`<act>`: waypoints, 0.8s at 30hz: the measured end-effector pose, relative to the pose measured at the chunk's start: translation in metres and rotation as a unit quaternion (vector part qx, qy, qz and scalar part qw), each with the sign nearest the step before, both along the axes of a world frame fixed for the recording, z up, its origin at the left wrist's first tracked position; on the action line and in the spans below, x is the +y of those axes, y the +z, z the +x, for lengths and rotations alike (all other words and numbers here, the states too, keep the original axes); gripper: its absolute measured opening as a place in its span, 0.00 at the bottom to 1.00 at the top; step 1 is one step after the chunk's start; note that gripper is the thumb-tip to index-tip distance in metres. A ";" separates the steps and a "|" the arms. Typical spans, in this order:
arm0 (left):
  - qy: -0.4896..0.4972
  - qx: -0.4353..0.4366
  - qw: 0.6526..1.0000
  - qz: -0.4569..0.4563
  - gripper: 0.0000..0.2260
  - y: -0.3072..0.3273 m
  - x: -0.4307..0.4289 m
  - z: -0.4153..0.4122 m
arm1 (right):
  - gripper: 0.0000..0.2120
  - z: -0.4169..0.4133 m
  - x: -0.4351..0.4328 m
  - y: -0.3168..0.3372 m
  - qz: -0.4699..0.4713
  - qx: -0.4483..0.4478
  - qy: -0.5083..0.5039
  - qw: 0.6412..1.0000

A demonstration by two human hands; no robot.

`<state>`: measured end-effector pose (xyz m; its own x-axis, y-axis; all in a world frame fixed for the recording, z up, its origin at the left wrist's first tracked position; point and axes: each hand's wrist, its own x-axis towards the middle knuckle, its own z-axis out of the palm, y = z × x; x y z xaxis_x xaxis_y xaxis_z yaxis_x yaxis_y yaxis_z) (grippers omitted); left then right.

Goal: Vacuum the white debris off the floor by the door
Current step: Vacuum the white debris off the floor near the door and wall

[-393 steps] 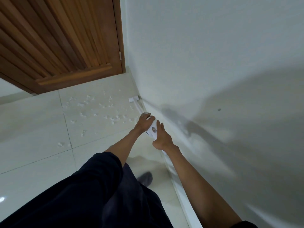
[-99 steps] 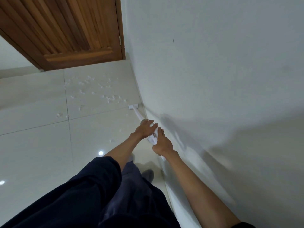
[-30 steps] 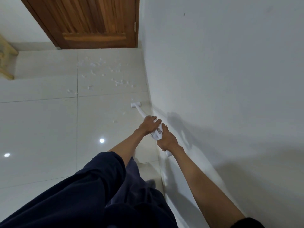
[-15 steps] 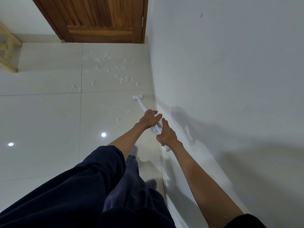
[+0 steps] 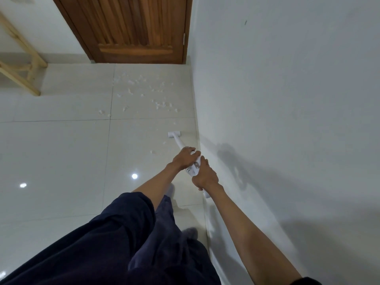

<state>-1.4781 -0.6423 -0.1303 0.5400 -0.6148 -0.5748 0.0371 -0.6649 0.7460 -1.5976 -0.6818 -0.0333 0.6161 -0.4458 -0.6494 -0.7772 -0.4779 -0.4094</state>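
Note:
A white stick vacuum (image 5: pixel 178 142) slants down to the pale tile floor, its flat nozzle head (image 5: pixel 174 134) resting near the right wall. My left hand (image 5: pixel 185 158) grips the tube from the left. Just behind it, my right hand (image 5: pixel 204 176) is closed around the handle. Scattered white debris (image 5: pixel 144 95) lies on the tiles between the nozzle and the brown wooden door (image 5: pixel 135 29). A few stray bits (image 5: pixel 153 152) sit left of the tube, closer to me than the nozzle.
A white wall (image 5: pixel 287 99) runs along the right, close to the vacuum. A light wooden frame (image 5: pixel 22 64) stands at the far left by the back wall. My dark trouser legs (image 5: pixel 127 239) fill the lower part of the view.
The view has risen and swung, so more of the door and the wooden frame show. The nozzle still rests short of the main debris patch. Both hands keep their grip.

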 end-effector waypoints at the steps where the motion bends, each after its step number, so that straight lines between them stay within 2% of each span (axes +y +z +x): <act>1: -0.001 0.000 1.000 0.001 0.14 -0.002 0.000 0.000 | 0.35 0.000 0.000 -0.001 0.000 0.002 0.000 1.000; 3: 0.004 0.009 1.000 0.000 0.15 -0.004 0.001 0.002 | 0.37 0.002 -0.002 -0.003 0.001 0.008 -0.003 1.000; 6: 0.007 0.004 1.000 -0.012 0.25 -0.007 -0.005 0.016 | 0.37 0.014 -0.011 -0.009 0.006 0.003 -0.009 1.000; 11: -0.008 -0.006 1.000 -0.010 0.17 -0.006 -0.025 0.063 | 0.39 0.058 -0.029 -0.009 -0.008 0.027 -0.011 1.000; 14: -0.005 -0.007 1.000 -0.015 0.17 -0.008 -0.034 0.096 | 0.39 0.091 -0.037 -0.004 -0.006 0.031 -0.011 0.999; 19: -0.016 -0.005 1.000 -0.017 0.20 -0.002 -0.050 0.154 | 0.35 0.149 -0.050 -0.001 0.009 0.020 -0.037 0.999; 24: -0.039 -0.010 0.999 -0.007 0.16 -0.004 -0.061 0.200 | 0.33 0.191 -0.057 -0.003 0.006 0.008 -0.051 0.999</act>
